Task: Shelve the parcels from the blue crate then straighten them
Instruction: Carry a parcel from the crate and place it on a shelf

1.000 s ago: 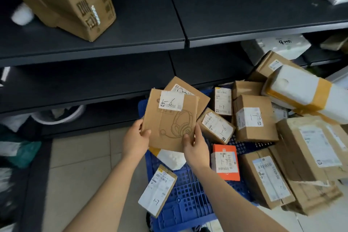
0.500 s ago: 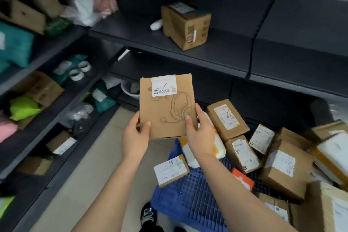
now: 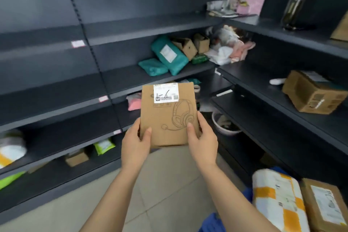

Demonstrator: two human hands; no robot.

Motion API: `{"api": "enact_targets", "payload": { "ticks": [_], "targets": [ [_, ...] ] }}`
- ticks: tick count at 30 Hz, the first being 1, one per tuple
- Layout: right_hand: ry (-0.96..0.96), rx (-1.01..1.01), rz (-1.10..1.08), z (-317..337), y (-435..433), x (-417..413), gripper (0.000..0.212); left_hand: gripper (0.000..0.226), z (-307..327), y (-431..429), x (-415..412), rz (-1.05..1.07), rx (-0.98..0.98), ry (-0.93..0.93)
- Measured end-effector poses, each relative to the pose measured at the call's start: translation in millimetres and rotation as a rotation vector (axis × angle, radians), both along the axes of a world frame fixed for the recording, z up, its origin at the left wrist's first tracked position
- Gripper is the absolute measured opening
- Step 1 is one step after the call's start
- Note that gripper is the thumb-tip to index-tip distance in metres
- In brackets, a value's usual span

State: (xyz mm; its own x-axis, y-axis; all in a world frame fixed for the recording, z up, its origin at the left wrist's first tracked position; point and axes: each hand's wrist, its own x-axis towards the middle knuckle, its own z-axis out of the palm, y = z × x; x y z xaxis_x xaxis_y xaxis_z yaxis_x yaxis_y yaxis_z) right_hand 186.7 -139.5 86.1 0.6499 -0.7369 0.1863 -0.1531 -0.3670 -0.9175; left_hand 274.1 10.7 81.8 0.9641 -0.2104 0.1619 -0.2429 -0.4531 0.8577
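Dark shelving (image 3: pixel 122 83), teal mailers (image 3: pixel 169 56) beyond; left hand (image 3: pixel 134 145) and right hand (image 3: pixel 202 141), fingers (image 3: pixel 201 122) curled round headset box (image 3: pixel 167 118).

Left grip (image 3: pixel 134 143), right grip (image 3: pixel 202 137), both clasped

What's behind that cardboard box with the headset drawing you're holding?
Dark shelves, with a pink packet peeking out left of the box and a pale basin lower right. Whatever sits directly behind it is covered.
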Motion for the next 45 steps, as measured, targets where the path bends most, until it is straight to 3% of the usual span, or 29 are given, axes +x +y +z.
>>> {"api": "enact_targets", "payload": {
  "ticks": [15,25,34,38,45],
  "targets": [
    [-0.13,-0.071,0.458,77,311,128,0.049,0.037,74,337,48,0.463,0.036,-0.188],
    [-0.177,-0.087,0.718,105,492,210,0.05,0.033,107,515,85,0.691,0.097,-0.246],
    [-0.248,-0.147,0.855,137,618,333,0.046,0.041,139,638,187,0.817,0.157,-0.302],
    [-0.24,-0.178,0.86,158,669,400,0.054,0.047,162,683,242,0.833,0.197,-0.331],
    [-0.251,-0.296,0.877,184,752,497,0.043,0.06,192,764,333,0.819,0.262,-0.281]
  ]
}}
